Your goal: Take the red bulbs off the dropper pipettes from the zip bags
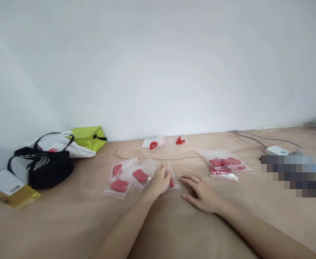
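Head view: left hand (161,180) covers a bag (176,186) of red pieces (171,181), probably to steady it, grip unclear; right hand (201,194) rests empty, fingers parted, nearby.

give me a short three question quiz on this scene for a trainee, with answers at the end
1. Multiple choice: What is the left hand touching?
a) the black bag
b) a clear bag of red pieces
c) the lime-green bag

2. True or false: The right hand is apart from the left hand.

3. Count: How many separate clusters of red pieces lie nearest the wall?

Key: 1. b; 2. True; 3. Two
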`<state>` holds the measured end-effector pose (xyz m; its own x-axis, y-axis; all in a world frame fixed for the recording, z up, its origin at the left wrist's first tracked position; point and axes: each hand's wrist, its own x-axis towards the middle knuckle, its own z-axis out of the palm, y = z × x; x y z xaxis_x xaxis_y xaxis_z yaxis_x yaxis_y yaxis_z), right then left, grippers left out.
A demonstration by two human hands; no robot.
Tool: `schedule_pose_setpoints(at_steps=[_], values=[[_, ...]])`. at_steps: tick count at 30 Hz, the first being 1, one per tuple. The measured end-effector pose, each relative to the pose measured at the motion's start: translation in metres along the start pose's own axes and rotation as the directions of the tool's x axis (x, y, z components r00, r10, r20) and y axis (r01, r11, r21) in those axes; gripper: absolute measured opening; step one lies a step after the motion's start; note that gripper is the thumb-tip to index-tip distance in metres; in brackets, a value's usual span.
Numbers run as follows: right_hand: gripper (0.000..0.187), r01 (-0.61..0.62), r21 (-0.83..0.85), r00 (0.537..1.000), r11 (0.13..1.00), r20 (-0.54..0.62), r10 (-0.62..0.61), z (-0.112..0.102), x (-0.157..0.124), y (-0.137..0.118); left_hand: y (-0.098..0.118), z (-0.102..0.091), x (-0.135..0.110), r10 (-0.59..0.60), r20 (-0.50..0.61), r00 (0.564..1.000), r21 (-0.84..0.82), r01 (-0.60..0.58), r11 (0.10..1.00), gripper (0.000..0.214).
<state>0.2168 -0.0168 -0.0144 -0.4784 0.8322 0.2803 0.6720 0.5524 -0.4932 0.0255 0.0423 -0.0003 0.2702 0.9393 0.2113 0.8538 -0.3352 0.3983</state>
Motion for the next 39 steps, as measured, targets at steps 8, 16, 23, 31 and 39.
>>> schedule_pose_setpoints(at_steps=[8,16,23,31,39], values=[[0.06,0.153,-0.05,0.983,0.987,0.106,-0.147,0.0,0.031,-0.006,-0.04,-0.029,-0.006,0.079,0.175,0.981,0.209,-0.115,0.971,0.037],[0.055,-0.014,-0.099,0.998,0.995,0.054,0.02,0.005,0.022,-0.003,-0.051,-0.038,-0.024,-0.012,-0.026,1.0,0.355,0.021,0.935,0.039],[0.054,-0.08,-0.12,0.997,0.99,-0.025,0.077,0.008,0.016,0.004,-0.001,-0.022,-0.032,0.377,0.058,0.924,-0.096,-0.371,0.924,0.031],[0.047,0.07,0.016,0.989,0.997,-0.131,-0.068,0.006,0.022,0.012,0.003,-0.017,-0.028,0.332,-0.003,0.943,-0.071,-0.332,0.941,0.015],[0.021,0.064,-0.16,0.98,0.985,-0.176,-0.092,0.008,0.028,0.012,-0.001,-0.018,-0.029,0.378,-0.039,0.925,-0.092,-0.38,0.92,0.008]])
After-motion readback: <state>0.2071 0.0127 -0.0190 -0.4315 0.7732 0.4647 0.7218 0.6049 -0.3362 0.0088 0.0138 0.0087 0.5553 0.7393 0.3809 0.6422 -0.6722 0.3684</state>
